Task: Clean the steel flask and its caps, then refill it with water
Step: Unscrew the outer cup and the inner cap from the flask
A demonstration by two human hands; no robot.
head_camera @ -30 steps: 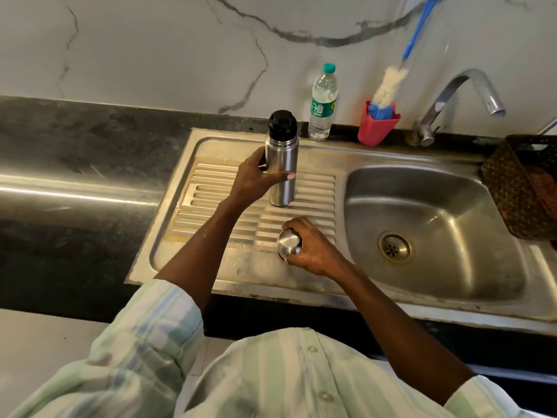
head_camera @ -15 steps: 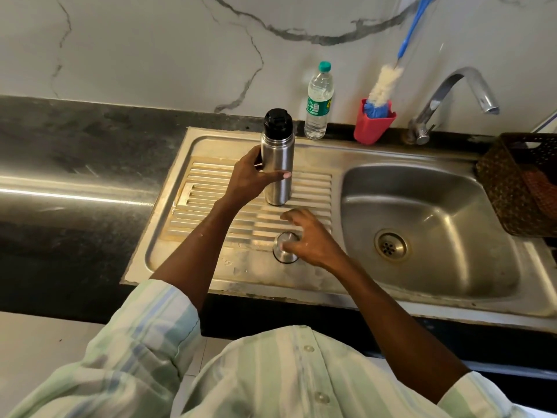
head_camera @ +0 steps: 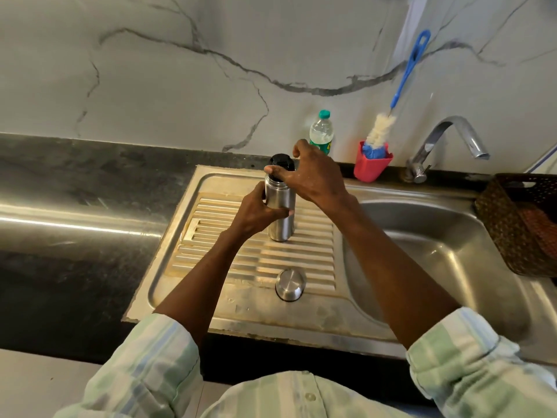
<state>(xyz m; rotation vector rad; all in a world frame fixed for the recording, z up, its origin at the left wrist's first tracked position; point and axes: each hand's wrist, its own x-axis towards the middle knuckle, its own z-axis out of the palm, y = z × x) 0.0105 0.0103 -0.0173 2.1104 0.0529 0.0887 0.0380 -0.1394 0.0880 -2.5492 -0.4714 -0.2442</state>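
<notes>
The steel flask (head_camera: 280, 225) stands upright on the ribbed drainboard (head_camera: 313, 254) of the sink. My left hand (head_camera: 256, 212) grips its body from the left. Over its top, my right hand (head_camera: 310, 176) curls thumb and fingers round the black inner cap (head_camera: 280, 161). The steel outer cap (head_camera: 290, 284) sits mouth-down on the drainboard near the front, apart from both hands.
The sink basin (head_camera: 446, 257) lies to the right, with the tap (head_camera: 449, 143) above it. A water bottle (head_camera: 322, 132) and a red holder (head_camera: 372, 164) with a blue-handled bottle brush (head_camera: 401, 86) stand at the back. A brown basket (head_camera: 518, 221) sits far right.
My right hand let go of the steel outer cap on the drainboard and rose to grip the black cap on the flask. My left hand kept its hold.
</notes>
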